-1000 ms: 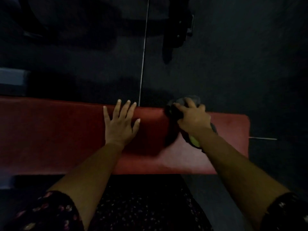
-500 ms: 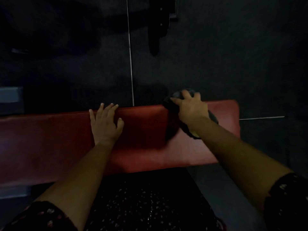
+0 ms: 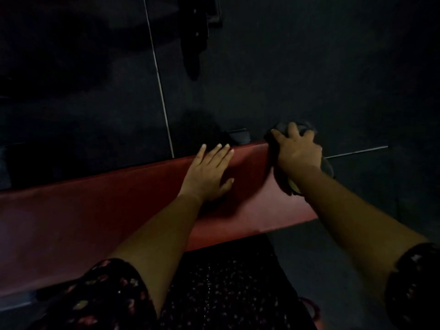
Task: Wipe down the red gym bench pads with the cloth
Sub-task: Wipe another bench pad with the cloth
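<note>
While the flat left hand (image 3: 209,172) steadies the long red padded bench (image 3: 95,210), the right hand (image 3: 297,151) grips a dark crumpled cloth (image 3: 281,179), wiping its far end.

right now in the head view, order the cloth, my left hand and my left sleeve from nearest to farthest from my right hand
1. cloth: gripped under the right hand, at the bench pad's right end.
2. left hand: flat on the pad, to the left.
3. left sleeve: bottom left, close to the camera.

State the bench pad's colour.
Red; the padded gym bench pad shows best in head view.
</note>
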Demonstrator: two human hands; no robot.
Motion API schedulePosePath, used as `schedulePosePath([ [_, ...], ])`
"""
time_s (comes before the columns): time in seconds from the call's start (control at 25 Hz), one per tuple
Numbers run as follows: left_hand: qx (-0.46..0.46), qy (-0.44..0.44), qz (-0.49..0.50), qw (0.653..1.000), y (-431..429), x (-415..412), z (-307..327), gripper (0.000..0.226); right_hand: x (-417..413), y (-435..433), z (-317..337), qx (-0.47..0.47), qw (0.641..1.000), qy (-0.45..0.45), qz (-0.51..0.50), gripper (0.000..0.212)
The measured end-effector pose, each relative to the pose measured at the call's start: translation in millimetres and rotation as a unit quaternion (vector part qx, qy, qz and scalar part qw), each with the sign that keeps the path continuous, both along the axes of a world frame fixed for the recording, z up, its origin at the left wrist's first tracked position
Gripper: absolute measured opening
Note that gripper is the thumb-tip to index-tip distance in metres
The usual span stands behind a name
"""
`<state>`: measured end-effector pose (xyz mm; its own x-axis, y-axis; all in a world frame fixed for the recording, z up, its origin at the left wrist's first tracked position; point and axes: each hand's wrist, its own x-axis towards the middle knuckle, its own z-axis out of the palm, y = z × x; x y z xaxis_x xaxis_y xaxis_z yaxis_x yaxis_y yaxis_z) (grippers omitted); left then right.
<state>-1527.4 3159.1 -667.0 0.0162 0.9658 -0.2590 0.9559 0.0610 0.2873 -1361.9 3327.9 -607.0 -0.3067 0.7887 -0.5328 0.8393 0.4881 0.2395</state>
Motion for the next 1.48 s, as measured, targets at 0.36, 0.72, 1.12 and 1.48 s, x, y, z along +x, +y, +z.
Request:
schedulePosePath([
  [0.36, -0.004, -0.001, 0.002, 1.000, 23.2, 31.5, -1.8, 0.084, 10.9, 16.5, 1.3, -0.061, 0.992, 0.081, 0.074, 0.047],
  [0.72, -0.032, 0.041, -0.110, 0.993, 99.5, 95.2, 4.8, 0.084, 99.9, 6.6, -8.5, -0.090, 0.865, 0.322, -0.375, 0.060],
  [1.12, 0.014, 0.049, -0.120, 0.991, 103.4, 103.1, -15.5, 0.083, 133.8, 22.4, -13.0, -0.160, 0.926, 0.245, -0.237, 0.073],
  [1.48, 0.080, 0.051, -0.149, 0.984, 101.9, 99.4, -20.6, 0.075, 129.5, 11.9, -15.2, -0.113, 0.919, 0.245, -0.287, 0.065],
])
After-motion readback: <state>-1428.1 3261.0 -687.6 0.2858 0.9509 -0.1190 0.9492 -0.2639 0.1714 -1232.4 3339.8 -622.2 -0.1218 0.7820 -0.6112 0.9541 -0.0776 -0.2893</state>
